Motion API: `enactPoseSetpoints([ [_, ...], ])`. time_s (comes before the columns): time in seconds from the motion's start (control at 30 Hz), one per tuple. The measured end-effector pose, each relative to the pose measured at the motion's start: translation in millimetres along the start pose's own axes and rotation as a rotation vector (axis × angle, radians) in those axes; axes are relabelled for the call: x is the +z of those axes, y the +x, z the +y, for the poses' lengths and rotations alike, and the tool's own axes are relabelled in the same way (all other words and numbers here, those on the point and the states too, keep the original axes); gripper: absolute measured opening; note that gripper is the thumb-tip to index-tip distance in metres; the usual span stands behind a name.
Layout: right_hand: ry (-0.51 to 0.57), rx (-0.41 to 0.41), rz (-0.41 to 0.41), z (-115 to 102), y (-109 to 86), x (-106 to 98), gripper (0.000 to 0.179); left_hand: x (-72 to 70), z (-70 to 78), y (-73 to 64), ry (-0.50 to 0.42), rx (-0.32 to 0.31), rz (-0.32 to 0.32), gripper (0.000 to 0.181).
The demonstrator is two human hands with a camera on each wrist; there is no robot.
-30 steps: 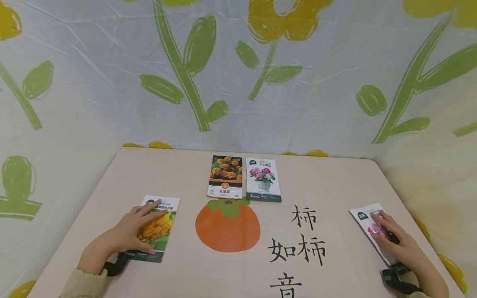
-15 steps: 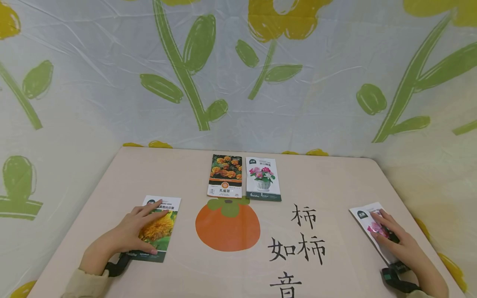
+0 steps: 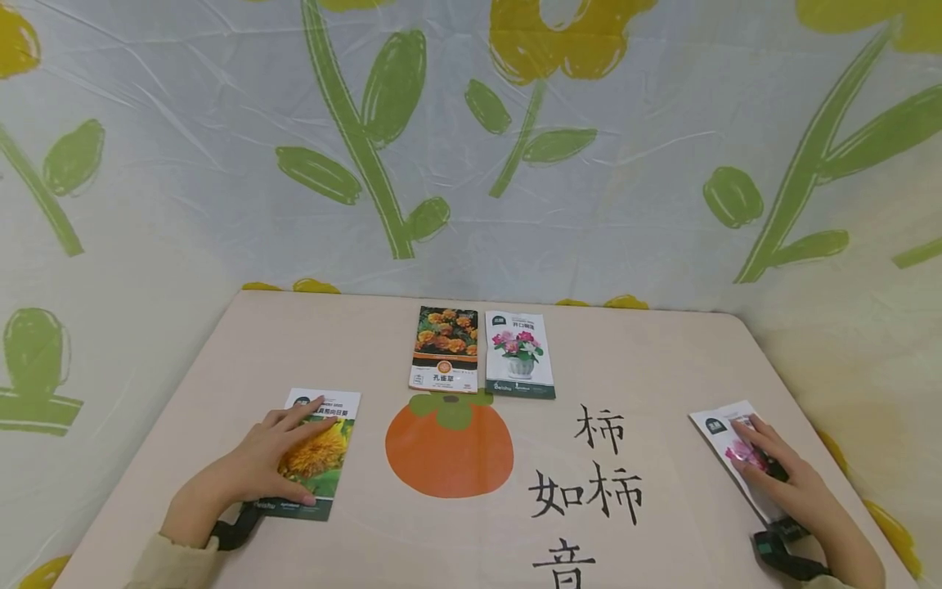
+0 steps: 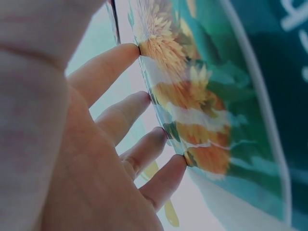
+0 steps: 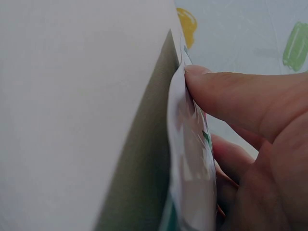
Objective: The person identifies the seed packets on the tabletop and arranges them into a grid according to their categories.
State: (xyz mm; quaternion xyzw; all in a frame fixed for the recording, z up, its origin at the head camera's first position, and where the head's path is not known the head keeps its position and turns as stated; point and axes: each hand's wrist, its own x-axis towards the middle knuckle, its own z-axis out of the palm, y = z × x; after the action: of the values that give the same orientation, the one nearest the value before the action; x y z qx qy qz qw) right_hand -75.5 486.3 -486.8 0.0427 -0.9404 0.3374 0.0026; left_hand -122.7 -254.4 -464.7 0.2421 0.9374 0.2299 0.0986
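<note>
- On the left half of the tabletop, between its left edge and the fruit picture, the yellow-flower packet is partly covered by the left hand. The fingers are laid on it spread and nearly straight, not curled round it. Its placing is judged unfinished. Its top end is pointed at the far edge, its long axis leaned slightly rightward.
- Just beyond the fruit picture, near the middle of the far edge, the orange-flower packet is left untouched and may be counted as placed. Its long axis is laid near to far, top end away.
- Just beside it, the flowerpot packet is likewise untouched and judged done. Its top is turned to the far edge, with a slight leftward lean.
- By the right edge, the pink-flower packet is overlaid by the right hand. Thumb and fingertips are put to it; whether it is pinched cannot be told, its right side being hidden. It is judged left to be placed. Its long axis is slanted roughly along the right edge, top end toward the far edge.
</note>
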Motion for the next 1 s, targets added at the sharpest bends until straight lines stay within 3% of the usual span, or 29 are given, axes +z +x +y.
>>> enactPoseSetpoints([
  [0.33, -0.002, 0.014, -0.010, 1, -0.3, 0, 0.063, 4.6, 1.7, 1.0, 0.002, -0.002, -0.003, 0.102],
  [0.63, -0.002, 0.008, -0.001, 1, -0.7, 0, 0.063, 5.6, 8.5, 0.3, 0.017, 0.045, 0.018, 0.105],
  [1.0, -0.005, 0.014, 0.002, 1, -0.8, 0, 0.063, 8.2, 13.6, 1.9, 0.035, 0.037, 0.017, 0.105],
])
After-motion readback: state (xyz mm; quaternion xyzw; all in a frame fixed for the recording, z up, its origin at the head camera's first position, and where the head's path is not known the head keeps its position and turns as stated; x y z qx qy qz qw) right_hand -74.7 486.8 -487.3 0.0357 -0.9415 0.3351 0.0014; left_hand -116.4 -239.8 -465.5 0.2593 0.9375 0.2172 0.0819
